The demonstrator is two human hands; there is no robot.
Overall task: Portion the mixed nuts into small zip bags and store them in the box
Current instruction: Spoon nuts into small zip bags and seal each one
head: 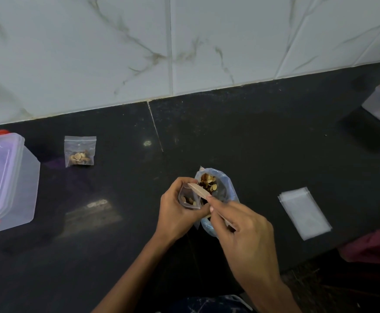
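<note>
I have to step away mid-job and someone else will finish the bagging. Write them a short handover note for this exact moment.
Left hand: grips a small open zip bag, a few nuts already inside.
Right hand: pinches a flat wooden scoop, its tip at that bag's mouth.
The blue supply bag of nuts stands open just behind the hands.
Done: one filled zip bag lies on the counter to the left, not yet boxed.
The clear box sits at far left, lid on.
Empty bags are stacked to the right.
Left: top up and seal this bag, fill more, put all in the box.

Bare counter (263, 159) lies between filled bag (79, 151) and empty bags (304, 212).
</note>
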